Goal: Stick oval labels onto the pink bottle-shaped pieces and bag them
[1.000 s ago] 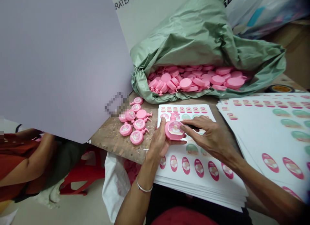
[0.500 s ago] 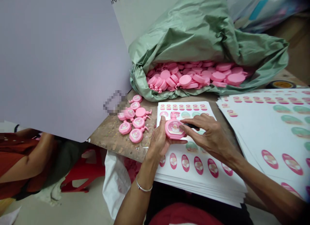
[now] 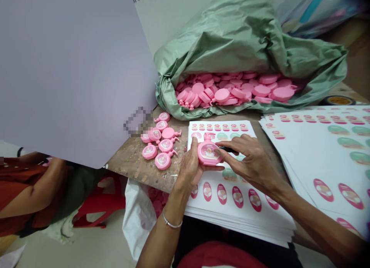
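Note:
My left hand (image 3: 190,160) grips a small flat pink plastic pump bottle (image 3: 203,159) by its side and from beneath, with the pump head pointing away from me. A round printed sticker (image 3: 210,151) lies on the bottle's face. In my right hand (image 3: 254,162) a thin black tool (image 3: 229,149) is pinched, its tip end hidden by the fingers at the bottle's right edge; its kind does not show. The thumb of that hand touches the sticker's right side. Below both hands is a stack of white sticker sheets (image 3: 214,207) with pink and green printed labels.
Several pink bottles (image 3: 162,160), most bearing stickers, lie left on the brown tabletop (image 3: 135,160). A green sack (image 3: 219,48) spills more bottles behind. More sticker sheets (image 3: 303,160) spread rightward, near a tape roll (image 3: 338,101). Another person's arm (image 3: 37,191) shows far left.
Both hands keep their hold on the bottle and the black tool, with hardly any movement. The whole view has shifted very slightly.

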The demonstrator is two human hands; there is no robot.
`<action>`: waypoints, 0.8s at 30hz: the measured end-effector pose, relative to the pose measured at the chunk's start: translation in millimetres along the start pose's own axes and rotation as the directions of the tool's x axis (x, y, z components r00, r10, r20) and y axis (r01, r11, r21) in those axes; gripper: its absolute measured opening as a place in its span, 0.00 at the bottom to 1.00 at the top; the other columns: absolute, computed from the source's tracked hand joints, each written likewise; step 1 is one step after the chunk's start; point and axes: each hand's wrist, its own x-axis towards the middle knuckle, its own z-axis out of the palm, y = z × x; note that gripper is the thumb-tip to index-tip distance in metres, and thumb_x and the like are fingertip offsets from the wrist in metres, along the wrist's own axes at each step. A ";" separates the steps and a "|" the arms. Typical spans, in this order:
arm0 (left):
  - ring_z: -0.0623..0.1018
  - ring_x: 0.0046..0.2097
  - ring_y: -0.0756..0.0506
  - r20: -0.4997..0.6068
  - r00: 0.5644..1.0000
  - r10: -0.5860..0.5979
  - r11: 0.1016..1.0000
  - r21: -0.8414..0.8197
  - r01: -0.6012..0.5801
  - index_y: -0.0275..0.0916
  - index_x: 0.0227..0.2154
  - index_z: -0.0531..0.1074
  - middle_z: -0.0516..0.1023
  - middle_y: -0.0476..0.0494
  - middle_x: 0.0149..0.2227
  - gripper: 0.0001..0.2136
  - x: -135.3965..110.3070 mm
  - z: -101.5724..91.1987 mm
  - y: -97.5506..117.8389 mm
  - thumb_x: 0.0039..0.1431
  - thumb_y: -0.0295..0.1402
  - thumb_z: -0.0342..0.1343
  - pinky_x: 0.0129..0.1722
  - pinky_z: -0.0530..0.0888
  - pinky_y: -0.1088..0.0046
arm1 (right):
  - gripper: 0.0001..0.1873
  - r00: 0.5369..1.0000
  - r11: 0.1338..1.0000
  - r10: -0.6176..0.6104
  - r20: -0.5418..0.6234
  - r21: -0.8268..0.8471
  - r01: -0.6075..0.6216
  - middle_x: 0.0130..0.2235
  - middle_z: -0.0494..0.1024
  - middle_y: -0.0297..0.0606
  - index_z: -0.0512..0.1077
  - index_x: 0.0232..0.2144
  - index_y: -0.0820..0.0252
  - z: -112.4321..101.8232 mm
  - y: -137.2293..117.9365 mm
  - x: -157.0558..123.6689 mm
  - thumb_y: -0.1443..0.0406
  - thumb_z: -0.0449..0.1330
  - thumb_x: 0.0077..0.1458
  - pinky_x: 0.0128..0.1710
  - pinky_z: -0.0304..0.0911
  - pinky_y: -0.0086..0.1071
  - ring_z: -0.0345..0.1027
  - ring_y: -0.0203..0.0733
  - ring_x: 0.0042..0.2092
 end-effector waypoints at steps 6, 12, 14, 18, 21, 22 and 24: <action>0.80 0.39 0.42 0.157 0.985 0.073 0.988 0.126 -0.093 0.34 0.42 0.71 0.77 0.39 0.39 0.18 -9.3 -2.1 5.1 0.51 0.38 0.64 0.34 0.80 0.67 | 0.13 0.989 0.967 -0.140 0.035 -0.210 0.144 0.28 0.76 0.39 0.77 0.39 0.59 -6.0 0.6 -0.1 0.60 0.55 0.61 0.35 0.55 0.39 0.64 0.42 0.31; 0.79 0.35 0.43 0.118 0.992 0.041 0.988 0.142 -0.058 0.33 0.42 0.68 0.77 0.40 0.34 0.20 -17.1 -1.7 6.0 0.47 0.34 0.66 0.32 0.79 0.68 | 0.21 0.986 0.951 -0.001 -0.165 -0.305 -0.050 0.37 0.77 0.47 0.70 0.52 0.60 -12.0 16.7 -2.1 0.56 0.56 0.60 0.41 0.59 0.44 0.69 0.52 0.40; 0.79 0.35 0.44 0.140 0.990 0.028 0.984 0.171 -0.052 0.36 0.41 0.69 0.77 0.43 0.34 0.20 -19.3 2.5 2.2 0.44 0.32 0.67 0.33 0.79 0.68 | 0.31 0.993 0.993 0.061 -0.097 -0.099 -0.071 0.45 0.76 0.48 0.64 0.57 0.58 -3.6 13.3 -2.3 0.51 0.59 0.55 0.42 0.64 0.44 0.70 0.52 0.44; 0.79 0.36 0.44 0.164 0.986 0.011 0.973 0.228 -0.048 0.40 0.41 0.70 0.77 0.45 0.35 0.19 -24.4 -1.6 -3.2 0.44 0.31 0.67 0.34 0.79 0.67 | 0.33 0.990 0.987 0.138 -0.030 0.084 -0.135 0.48 0.76 0.47 0.65 0.54 0.57 21.5 22.4 3.5 0.49 0.63 0.50 0.43 0.68 0.44 0.71 0.51 0.47; 0.79 0.32 0.44 -0.029 0.996 0.084 0.946 0.316 -0.070 0.39 0.42 0.69 0.79 0.42 0.34 0.20 -24.0 -29.4 8.5 0.47 0.39 0.65 0.31 0.78 0.67 | 0.27 0.982 0.984 0.176 -0.061 0.008 -0.176 0.45 0.78 0.46 0.70 0.48 0.58 32.4 59.3 25.1 0.49 0.61 0.51 0.42 0.68 0.44 0.73 0.51 0.44; 0.78 0.32 0.44 -0.125 0.978 0.167 0.916 0.387 -0.107 0.38 0.42 0.69 0.79 0.41 0.34 0.20 -22.3 -42.7 16.6 0.48 0.41 0.64 0.32 0.77 0.66 | 0.24 0.978 0.979 0.200 -0.053 -0.017 -0.201 0.42 0.79 0.45 0.72 0.46 0.58 34.8 74.0 36.7 0.50 0.60 0.53 0.40 0.67 0.42 0.74 0.50 0.42; 0.78 0.38 0.42 -0.302 0.850 0.431 0.770 0.615 -0.172 0.38 0.42 0.72 0.79 0.40 0.38 0.20 -16.3 -71.4 36.9 0.50 0.46 0.60 0.39 0.75 0.66 | 0.20 0.960 0.959 0.274 -0.064 -0.065 -0.278 0.38 0.80 0.43 0.73 0.41 0.59 41.1 100.4 65.5 0.51 0.58 0.54 0.36 0.66 0.39 0.74 0.47 0.38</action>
